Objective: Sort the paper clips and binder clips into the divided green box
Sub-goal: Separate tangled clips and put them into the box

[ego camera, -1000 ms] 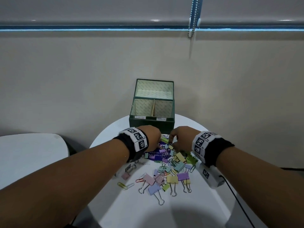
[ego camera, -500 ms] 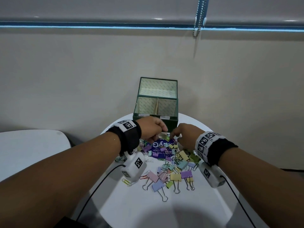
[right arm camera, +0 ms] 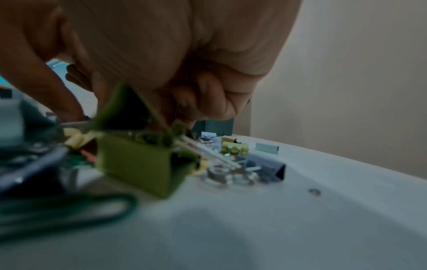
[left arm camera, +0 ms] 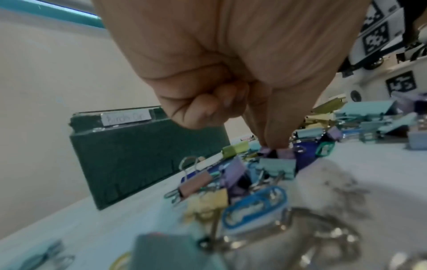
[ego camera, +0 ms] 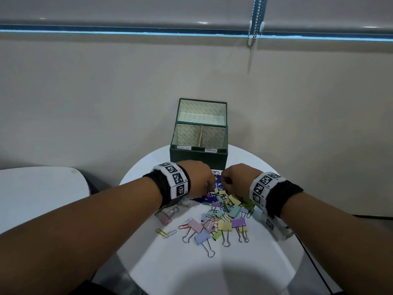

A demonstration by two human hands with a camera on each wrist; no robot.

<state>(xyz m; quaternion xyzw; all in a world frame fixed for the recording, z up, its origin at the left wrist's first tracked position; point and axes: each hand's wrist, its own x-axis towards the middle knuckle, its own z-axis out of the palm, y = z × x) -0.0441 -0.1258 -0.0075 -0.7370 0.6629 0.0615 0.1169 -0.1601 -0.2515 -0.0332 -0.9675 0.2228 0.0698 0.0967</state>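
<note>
The green box stands at the table's far edge, its two front compartments labelled and showing nothing inside. A pile of pastel binder clips and paper clips lies in front of it. My left hand reaches into the pile's far end; in the left wrist view its thumb and forefinger pinch a lilac binder clip. My right hand is beside it with curled fingers over the pile. A green binder clip hides those fingertips.
The round white table ends close behind the box at a beige wall. A blue packet lies under the clips. A second white table stands to the left. A blind chain hangs above.
Half a second ago my left hand was raised nearer the box front; it has come back down onto the pile. The right hand has stayed at the pile's far end.
</note>
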